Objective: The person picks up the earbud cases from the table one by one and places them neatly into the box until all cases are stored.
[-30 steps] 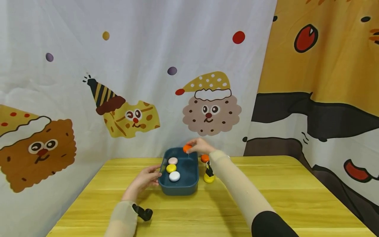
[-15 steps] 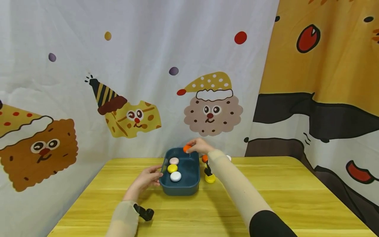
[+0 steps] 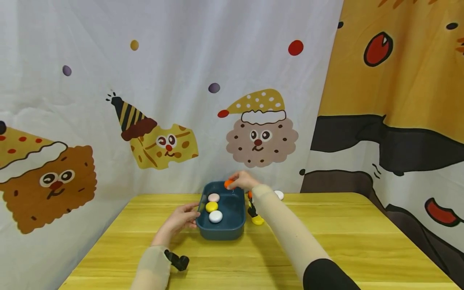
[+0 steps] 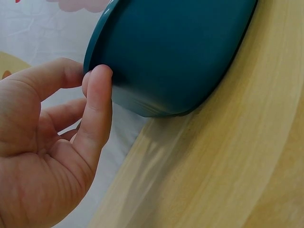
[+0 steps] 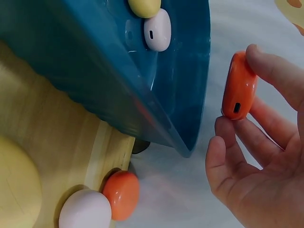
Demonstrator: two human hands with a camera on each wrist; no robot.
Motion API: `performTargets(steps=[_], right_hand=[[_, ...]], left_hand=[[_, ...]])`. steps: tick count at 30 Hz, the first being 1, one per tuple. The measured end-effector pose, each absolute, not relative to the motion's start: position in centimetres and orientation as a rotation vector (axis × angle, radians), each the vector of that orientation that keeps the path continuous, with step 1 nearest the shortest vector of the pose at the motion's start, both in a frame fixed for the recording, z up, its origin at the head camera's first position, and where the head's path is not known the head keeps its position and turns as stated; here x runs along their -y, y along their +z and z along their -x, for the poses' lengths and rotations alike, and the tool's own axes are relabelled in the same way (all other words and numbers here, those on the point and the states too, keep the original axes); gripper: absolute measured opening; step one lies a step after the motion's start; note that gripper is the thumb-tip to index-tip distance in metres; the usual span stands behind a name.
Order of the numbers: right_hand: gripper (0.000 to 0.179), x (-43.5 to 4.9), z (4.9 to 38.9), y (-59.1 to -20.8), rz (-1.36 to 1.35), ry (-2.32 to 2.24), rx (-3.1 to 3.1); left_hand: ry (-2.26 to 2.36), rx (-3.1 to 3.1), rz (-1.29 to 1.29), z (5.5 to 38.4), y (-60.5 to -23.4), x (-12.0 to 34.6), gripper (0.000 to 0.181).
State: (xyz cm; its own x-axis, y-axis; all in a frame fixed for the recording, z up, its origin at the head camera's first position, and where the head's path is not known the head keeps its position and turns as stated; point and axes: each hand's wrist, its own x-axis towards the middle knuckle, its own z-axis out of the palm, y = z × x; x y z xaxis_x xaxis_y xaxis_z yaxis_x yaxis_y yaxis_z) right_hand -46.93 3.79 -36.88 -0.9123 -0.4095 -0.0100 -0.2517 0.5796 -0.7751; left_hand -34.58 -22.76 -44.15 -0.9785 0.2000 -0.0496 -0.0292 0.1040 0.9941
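My right hand (image 3: 243,180) pinches an orange pebble-shaped case (image 5: 240,88) between thumb and fingertips, above the far right corner of a dark blue rectangular tub (image 3: 222,234). A small dark slot shows in the case's end in the right wrist view. My left hand (image 3: 179,219) holds the tub's left rim, thumb on one side and fingers on the other, as the left wrist view shows. Inside the tub, along its left side, lie a pale pink case (image 3: 214,197), a yellow case (image 3: 212,207) and a white case (image 3: 215,216).
Right of the tub, a yellow case (image 3: 257,220) and another orange case (image 5: 122,194) lie on the wooden table (image 3: 224,266), partly hidden by my right arm. A white case (image 3: 278,195) lies near the table's back edge. A printed curtain (image 3: 174,48) hangs behind.
The whole view has shifted slightly. The white case beyond my right forearm shows more clearly. Both hands keep their holds and stay nearly in place against the tub.
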Motion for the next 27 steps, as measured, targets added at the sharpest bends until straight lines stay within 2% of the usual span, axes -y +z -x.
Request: performTargets(steps=[27], right_hand=[[0.048,-2.86,46.48,-37.51,0.473,-1.285,-2.589]], left_hand=[[1.987,-2.163,-0.212,34.57,-43.91,22.91,0.060]])
